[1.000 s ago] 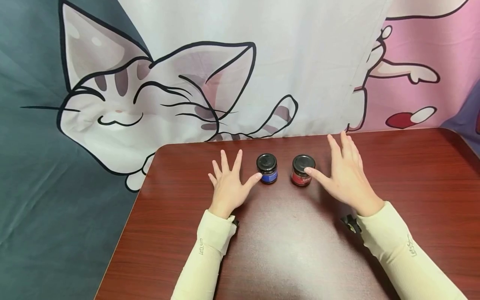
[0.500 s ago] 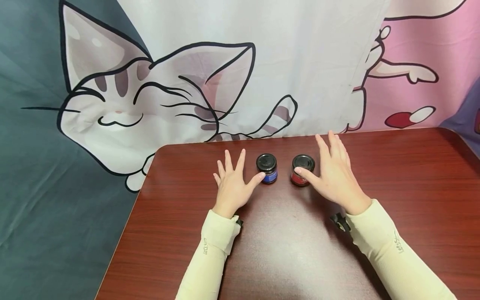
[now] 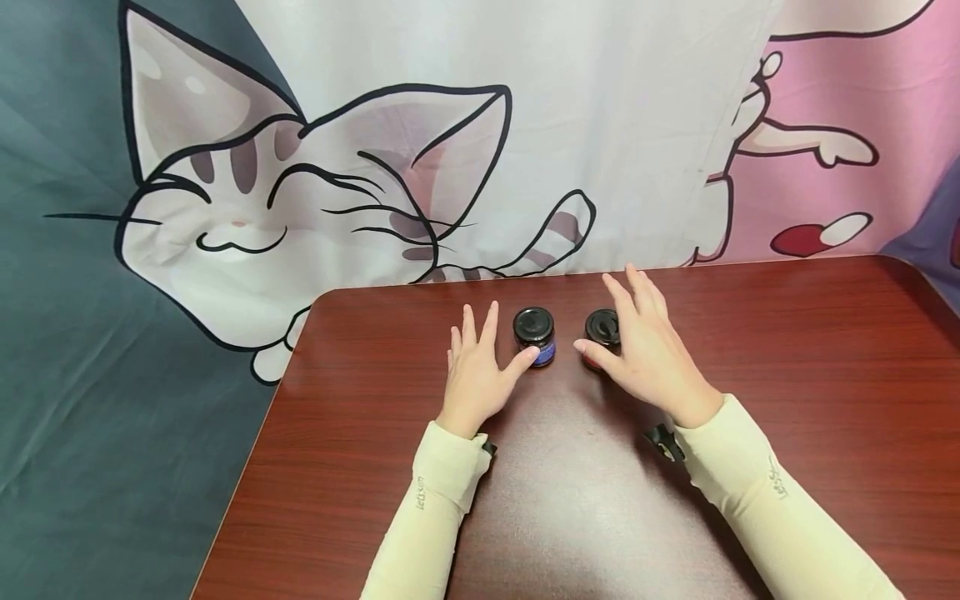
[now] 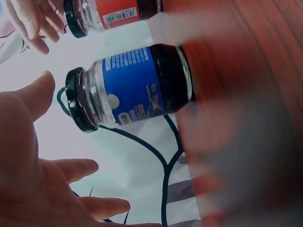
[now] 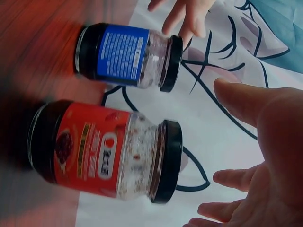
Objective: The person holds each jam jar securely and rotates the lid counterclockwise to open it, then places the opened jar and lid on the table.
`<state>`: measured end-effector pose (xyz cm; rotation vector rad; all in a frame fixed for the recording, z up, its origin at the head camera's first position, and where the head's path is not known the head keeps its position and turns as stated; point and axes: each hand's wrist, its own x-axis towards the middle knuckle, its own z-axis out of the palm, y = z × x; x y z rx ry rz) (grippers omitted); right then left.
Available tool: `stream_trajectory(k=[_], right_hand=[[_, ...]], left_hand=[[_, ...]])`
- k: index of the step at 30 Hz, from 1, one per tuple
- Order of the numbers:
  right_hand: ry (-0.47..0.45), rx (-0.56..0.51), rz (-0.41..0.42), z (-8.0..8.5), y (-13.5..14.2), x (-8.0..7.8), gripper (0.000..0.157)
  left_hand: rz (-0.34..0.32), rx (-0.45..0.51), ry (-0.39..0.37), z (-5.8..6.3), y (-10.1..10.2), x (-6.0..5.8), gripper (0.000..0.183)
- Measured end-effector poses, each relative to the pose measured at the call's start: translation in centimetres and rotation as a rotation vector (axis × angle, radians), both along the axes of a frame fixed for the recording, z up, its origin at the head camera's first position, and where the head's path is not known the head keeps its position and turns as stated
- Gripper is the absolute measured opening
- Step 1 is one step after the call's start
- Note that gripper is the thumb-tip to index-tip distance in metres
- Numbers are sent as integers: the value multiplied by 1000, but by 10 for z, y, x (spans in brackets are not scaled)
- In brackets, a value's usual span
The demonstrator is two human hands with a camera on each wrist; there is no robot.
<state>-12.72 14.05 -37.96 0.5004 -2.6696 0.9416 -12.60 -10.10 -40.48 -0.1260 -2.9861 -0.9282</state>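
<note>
Two small glass jars with black lids stand upright side by side on the brown table. The jar with the blue label (image 3: 535, 335) is on the left; the wrist views show dark contents low in it. To its right is the jar with the red label (image 5: 92, 149), partly hidden by the right hand in the head view. My left hand (image 3: 476, 379) is spread beside the blue-labelled jar, thumb in front of it, apart from the glass in the left wrist view. My right hand (image 3: 654, 358) is spread around the red-labelled jar's right side, fingers straight and holding nothing.
The wooden table (image 3: 540, 517) reaches back to a hanging cloth (image 3: 645, 108) printed with a cartoon cat. A dark strap piece (image 3: 665, 442) sits at the right wrist. A gap of table separates the two jars.
Both hands have moved inward: the left hand rightward toward the blue-labelled jar, the right hand leftward, so it now covers part of the red-labelled jar. The jars have stayed in place.
</note>
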Motion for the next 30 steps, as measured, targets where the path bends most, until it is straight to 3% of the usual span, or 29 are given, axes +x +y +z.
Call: stream_trajectory(k=[12, 30], right_hand=[[78, -4, 81, -5, -19, -3, 80], [18, 0, 134, -11, -49, -12, 76]], left_hand=[[-3, 59, -10, -8, 8, 0, 92], [10, 87, -20, -11, 12, -3, 100]])
